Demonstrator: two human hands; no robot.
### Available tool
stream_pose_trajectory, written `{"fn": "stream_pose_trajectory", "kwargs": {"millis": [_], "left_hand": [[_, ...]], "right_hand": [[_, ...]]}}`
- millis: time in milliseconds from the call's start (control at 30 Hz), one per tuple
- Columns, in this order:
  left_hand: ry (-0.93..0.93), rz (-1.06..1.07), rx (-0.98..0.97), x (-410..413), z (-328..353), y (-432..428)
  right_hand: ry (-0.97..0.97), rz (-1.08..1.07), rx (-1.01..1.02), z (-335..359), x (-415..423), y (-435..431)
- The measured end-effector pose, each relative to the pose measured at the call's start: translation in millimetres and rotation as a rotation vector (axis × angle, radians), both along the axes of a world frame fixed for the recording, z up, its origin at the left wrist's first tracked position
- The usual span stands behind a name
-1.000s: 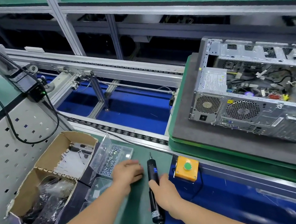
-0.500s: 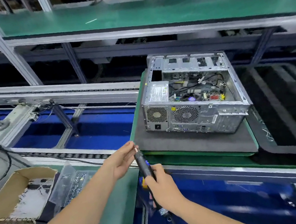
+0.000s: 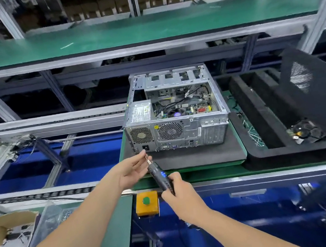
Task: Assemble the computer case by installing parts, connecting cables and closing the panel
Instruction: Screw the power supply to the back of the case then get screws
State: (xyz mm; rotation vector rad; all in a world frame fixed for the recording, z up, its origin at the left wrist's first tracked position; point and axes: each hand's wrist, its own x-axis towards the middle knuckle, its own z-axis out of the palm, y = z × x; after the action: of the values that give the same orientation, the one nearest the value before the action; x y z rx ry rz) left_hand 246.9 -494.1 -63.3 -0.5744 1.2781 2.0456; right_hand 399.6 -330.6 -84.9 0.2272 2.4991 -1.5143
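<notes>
An open silver computer case point(image 3: 180, 129) lies on a dark pad point(image 3: 201, 157) in the middle, its rear fans facing me and the motherboard and cables showing inside. My right hand point(image 3: 180, 197) grips a black electric screwdriver point(image 3: 159, 176) with a blue light, tip pointing up and left. My left hand point(image 3: 131, 169) pinches at the bit tip with thumb and fingers; what it holds there is too small to tell. Both hands are just in front of the case's lower left corner.
A black side panel point(image 3: 315, 95) leans in a black tray point(image 3: 269, 153) to the right, with a fan part in it. An orange box with a green button point(image 3: 147, 203) sits below the hands. A clear screw box point(image 3: 51, 218) and a cardboard box point(image 3: 5, 238) are at lower left.
My view swung right from the parts boxes to the case. Both hands lifted off the bench with the screwdriver, and my left fingers came to its bit.
</notes>
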Motion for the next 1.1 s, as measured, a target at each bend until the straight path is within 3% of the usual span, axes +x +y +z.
{"fn": "stream_pose_trajectory", "kwargs": {"millis": [167,367,467,533,633,767,800,833,967,1100], "left_hand": [[0.001,-0.162,-0.088,-4,11,9],[0.020,-0.234,-0.159,0,21,40],[0.077,-0.270,-0.166,5,23,55],[0.170,-0.302,-0.243,6,30,60],[0.409,-0.399,-0.512,-3,50,60],[1.193,-0.303,-1.076,-40,83,57],[1.319,-0.331,-1.133,-51,90,59],[1.367,-0.433,-1.141,-64,95,63],[1.249,-1.034,-1.266,-105,92,70],[1.237,-1.061,-1.127,-121,80,65]], "right_hand": [[-0.022,-0.054,-0.064,2,9,19],[-0.120,-0.148,-0.490,10,16,28],[-0.133,-0.087,-0.628,18,18,34],[-0.111,-0.037,-0.693,22,18,36],[-0.081,-0.035,-0.774,27,15,38],[-0.069,-0.084,-0.879,33,7,34],[-0.067,-0.091,-0.901,34,6,32],[-0.065,-0.097,-0.914,35,5,29],[-0.062,-0.133,-0.913,37,0,20],[-0.058,-0.151,-0.907,39,-2,14]]}}
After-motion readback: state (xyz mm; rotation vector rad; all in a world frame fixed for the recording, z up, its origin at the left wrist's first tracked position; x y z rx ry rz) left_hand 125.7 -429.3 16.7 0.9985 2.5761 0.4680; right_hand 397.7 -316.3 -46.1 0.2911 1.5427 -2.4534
